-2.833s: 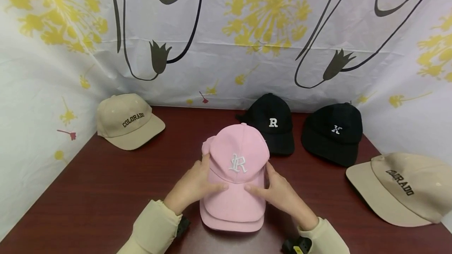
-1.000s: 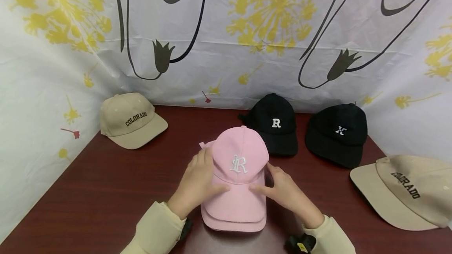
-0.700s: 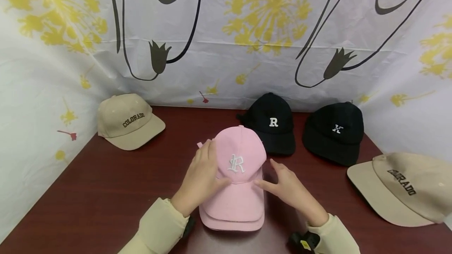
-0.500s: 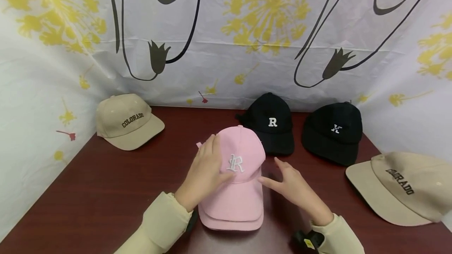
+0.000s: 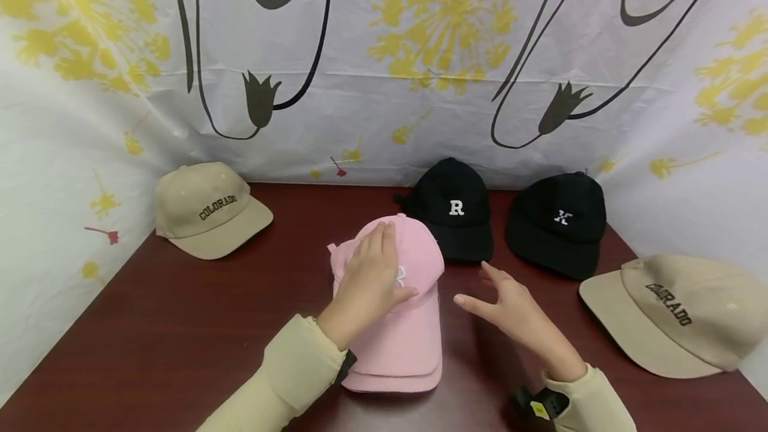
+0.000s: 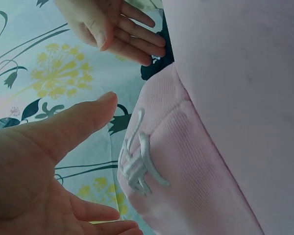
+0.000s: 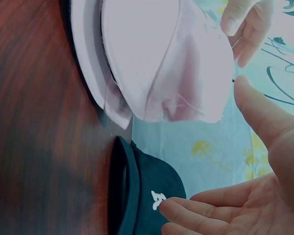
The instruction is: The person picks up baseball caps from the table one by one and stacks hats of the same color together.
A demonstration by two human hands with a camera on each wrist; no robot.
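Two pink baseball caps are stacked in the middle of the table. The upper pink cap (image 5: 401,345), with a white letter on its front, sits over the lower pink cap (image 5: 393,385), whose brim edge shows beneath. My left hand (image 5: 367,280) is over the left side of the upper crown, fingers extended, and partly covers the letter. In the left wrist view a gap shows between its thumb and the upper cap's crown (image 6: 186,156). To the right of the stack, my right hand (image 5: 510,304) is in the air with spread fingers and holds nothing.
Behind the stack stand a black cap with an R (image 5: 463,235) and a black cap with a K-like letter (image 5: 558,225). Beige COLORADO caps lie at the far left (image 5: 207,215) and right (image 5: 690,312). A patterned white cloth (image 5: 336,132) hangs around the dark red table (image 5: 210,325).
Both hands have let go of the stacked caps. The left has slid up and right over the upper crown; the right has drawn away to the right. The caps stay put.
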